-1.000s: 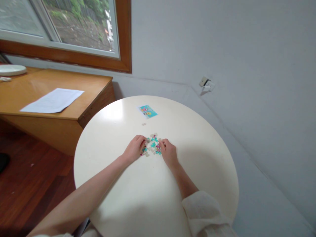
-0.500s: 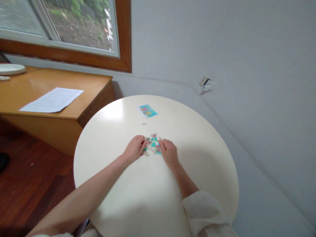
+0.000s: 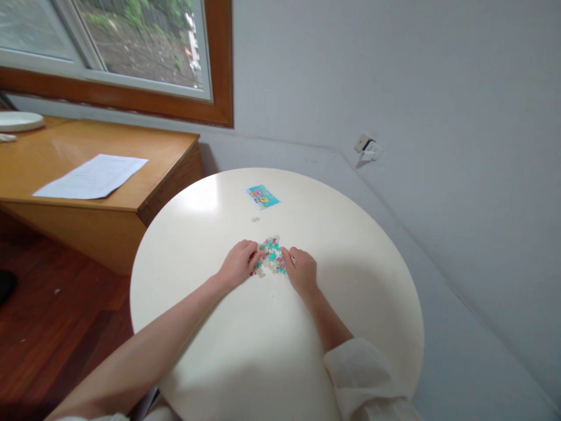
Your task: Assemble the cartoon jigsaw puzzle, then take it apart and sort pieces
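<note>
A small heap of jigsaw puzzle pieces, turquoise, pink and grey-backed, lies loose on the round white table. At the heap's left edge is my left hand, its fingers curled inward and closed; what they hold, if anything, is hidden. On the opposite side my right hand pinches what looks like a puzzle piece, mostly covered by thumb and fingers. Beyond the heap, a single grey-backed piece lies by itself. Farther back rests a picture card with a turquoise background and colourful figures.
To the left stands a wooden desk with a paper sheet and a white round object on it. A wall with a socket runs behind and right of the table. Above the desk is a window.
Both hands stay at the heap with only slight finger movement. A few more pieces show near the top of the heap beside my left fingers. Card and lone piece have not moved.
</note>
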A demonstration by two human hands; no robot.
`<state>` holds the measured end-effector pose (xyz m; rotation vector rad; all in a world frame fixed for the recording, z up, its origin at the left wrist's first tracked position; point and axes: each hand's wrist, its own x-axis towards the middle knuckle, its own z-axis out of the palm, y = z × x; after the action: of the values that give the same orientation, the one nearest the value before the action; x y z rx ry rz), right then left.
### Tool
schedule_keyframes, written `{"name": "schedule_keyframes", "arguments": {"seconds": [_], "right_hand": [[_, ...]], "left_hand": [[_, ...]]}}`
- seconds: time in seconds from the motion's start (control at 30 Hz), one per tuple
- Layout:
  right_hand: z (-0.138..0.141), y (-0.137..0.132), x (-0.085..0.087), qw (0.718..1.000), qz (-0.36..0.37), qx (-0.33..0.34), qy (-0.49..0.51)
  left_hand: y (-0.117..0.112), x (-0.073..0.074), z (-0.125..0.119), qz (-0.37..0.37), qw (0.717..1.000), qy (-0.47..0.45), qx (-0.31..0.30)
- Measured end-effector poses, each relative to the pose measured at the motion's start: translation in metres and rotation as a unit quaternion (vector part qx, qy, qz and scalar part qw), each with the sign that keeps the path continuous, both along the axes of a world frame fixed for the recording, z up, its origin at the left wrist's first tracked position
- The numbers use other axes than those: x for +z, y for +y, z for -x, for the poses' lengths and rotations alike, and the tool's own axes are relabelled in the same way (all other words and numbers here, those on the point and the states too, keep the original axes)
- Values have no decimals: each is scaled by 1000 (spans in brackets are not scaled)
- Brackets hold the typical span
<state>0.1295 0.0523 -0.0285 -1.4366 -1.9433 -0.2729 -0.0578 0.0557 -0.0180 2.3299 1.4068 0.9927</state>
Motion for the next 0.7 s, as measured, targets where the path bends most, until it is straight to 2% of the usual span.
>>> {"name": "schedule_keyframes", "arguments": {"seconds": [0.17, 0.33, 0.47, 0.7], "right_hand": [[1, -1, 1, 1000, 18, -7, 18], [0, 1, -1, 994, 64, 27, 86], [0, 3, -3, 988, 70, 46, 131], [0, 3, -4, 985, 81, 46, 146]], "left_hand": [[1, 1, 1, -15, 1000, -4, -15], [1, -1, 2, -20, 1000, -8, -11], [1, -2, 2, -16, 1000, -15, -7], [3, -6, 3, -10, 999, -39, 0]]}}
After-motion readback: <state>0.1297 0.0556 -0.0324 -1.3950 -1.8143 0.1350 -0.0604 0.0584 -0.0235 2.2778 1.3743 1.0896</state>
